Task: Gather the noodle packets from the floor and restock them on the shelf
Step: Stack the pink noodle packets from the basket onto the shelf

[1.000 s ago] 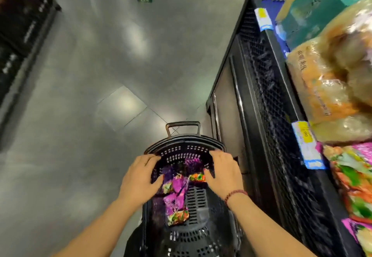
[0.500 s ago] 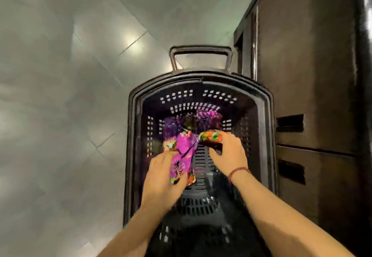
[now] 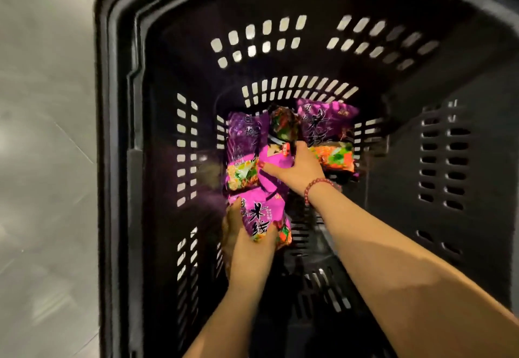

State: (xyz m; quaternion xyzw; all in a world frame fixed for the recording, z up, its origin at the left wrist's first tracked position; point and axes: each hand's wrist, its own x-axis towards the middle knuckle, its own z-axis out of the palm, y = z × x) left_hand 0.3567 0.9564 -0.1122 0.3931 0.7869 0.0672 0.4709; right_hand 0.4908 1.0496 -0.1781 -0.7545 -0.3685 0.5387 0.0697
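Fingers of the left hand (image 3: 247, 248) are curled round the lower end of the nearest packet (image 3: 259, 216), with the thumb laid along its left edge. This magenta noodle packet is held face up, and two large black Chinese characters, 米线, can be read down its front. The smaller print beside them is too blurred to read. A picture of red and green food is printed at its bottom corner.

Just beyond, the right hand (image 3: 296, 171) is closed on the middle packet (image 3: 276, 158), which is pinched between thumb and fingers. That packet is crumpled, and its writing cannot be made out. A red bead bracelet (image 3: 317, 186) is worn on the right wrist.

Three more packets are seen past the hands. A left packet (image 3: 243, 138) is stood against the far wall, purple above and printed with food below. A dark packet (image 3: 283, 124) is wedged in the centre. A right packet (image 3: 327, 130) is marked with the same 米线 characters above an orange and green picture.

All five are contained in a black plastic basket (image 3: 118, 138) with slotted walls and base. Grey tiled floor (image 3: 42, 133) is visible to its left.
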